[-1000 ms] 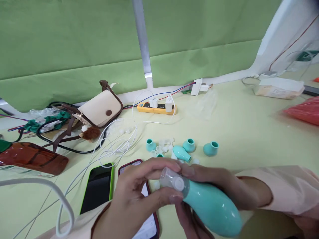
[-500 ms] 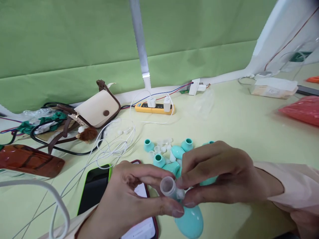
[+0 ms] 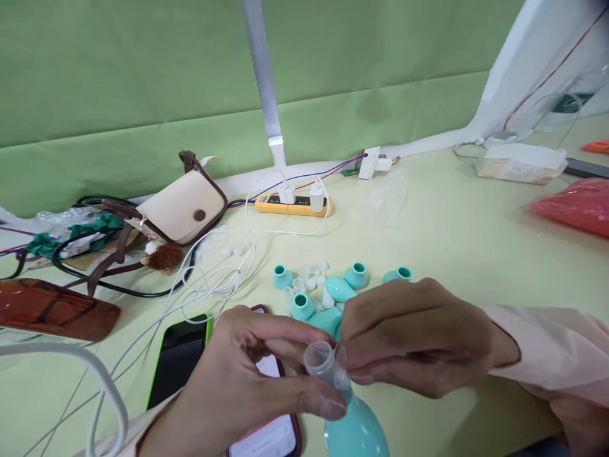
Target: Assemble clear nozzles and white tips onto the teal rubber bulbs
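My left hand point(image 3: 238, 381) is closed in a pinch around a clear plastic tube point(image 3: 319, 360), whose round open end faces up. Directly below, a glossy turquoise bulb point(image 3: 359, 428) hangs from the neck in the same grip. My right hand point(image 3: 419, 339) pinches a small clear plastic piece point(image 3: 341, 379) against the tube's right side; its fingertips partly cover that piece. Just beyond my hands lie several turquoise parts, among them a bulb point(image 3: 339, 289) and a short hollow cap point(image 3: 301, 306), with small clear plastic pieces point(image 3: 311, 282) between them.
Under my left hand lies a lit phone point(image 3: 273, 439), beside a green-edged phone point(image 3: 183, 349). White cables point(image 3: 214, 285) coil at left near a cream handbag point(image 3: 183, 206) and a brown bottle point(image 3: 57, 310). A yellow power strip point(image 3: 269, 204) lies behind; a red bag point(image 3: 578, 206) is far right.
The turquoise bulb has tilted upward, so more of its neck shows below the tube. My right hand's fingers have drawn closer together and shifted slightly left.
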`<state>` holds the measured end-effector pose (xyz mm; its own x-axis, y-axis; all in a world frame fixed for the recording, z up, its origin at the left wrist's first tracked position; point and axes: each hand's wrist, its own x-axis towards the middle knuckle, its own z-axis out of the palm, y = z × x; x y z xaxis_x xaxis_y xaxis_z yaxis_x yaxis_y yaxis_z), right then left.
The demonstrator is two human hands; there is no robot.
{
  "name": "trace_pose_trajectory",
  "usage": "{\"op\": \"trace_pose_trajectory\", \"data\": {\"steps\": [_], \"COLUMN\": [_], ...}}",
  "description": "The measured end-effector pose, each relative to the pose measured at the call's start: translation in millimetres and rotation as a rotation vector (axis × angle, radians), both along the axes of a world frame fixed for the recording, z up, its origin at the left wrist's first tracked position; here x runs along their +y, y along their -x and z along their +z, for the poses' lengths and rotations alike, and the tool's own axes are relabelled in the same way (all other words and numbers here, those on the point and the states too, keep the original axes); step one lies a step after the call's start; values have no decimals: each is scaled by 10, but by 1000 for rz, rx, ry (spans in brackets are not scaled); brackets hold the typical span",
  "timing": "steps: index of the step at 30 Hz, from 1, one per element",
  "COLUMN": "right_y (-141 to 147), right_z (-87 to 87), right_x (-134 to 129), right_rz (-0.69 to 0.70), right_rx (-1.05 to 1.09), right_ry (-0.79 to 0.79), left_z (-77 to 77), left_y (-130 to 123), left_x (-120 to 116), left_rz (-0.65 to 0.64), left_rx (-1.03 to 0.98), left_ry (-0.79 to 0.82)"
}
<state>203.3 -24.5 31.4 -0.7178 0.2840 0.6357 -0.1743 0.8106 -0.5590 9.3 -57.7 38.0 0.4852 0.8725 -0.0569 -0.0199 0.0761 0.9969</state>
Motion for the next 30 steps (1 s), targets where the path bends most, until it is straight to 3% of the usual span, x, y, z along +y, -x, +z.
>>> {"op": "trace_pose_trajectory", "data": {"steps": [6, 15, 21, 27, 30], "right_y": [2, -45, 0, -44, -54], "right_z": [-40, 60, -17, -24, -47], "right_x": [-35, -40, -48, 51, 172], "right_rz": [-126, -79, -85, -67, -219], "right_rx": [112, -86, -40, 11, -160], "right_ry": [59, -110, 20, 455, 268], "left_z": [-14, 7, 0, 81, 124], "left_y": [-10, -9, 17, 128, 189], "left_x": [-9, -7, -14, -3, 14], "left_rz": [135, 162, 156, 82, 153], "left_rx": [15, 75, 94, 209, 211], "left_ry": [-63, -231, -263, -226, -257]}}
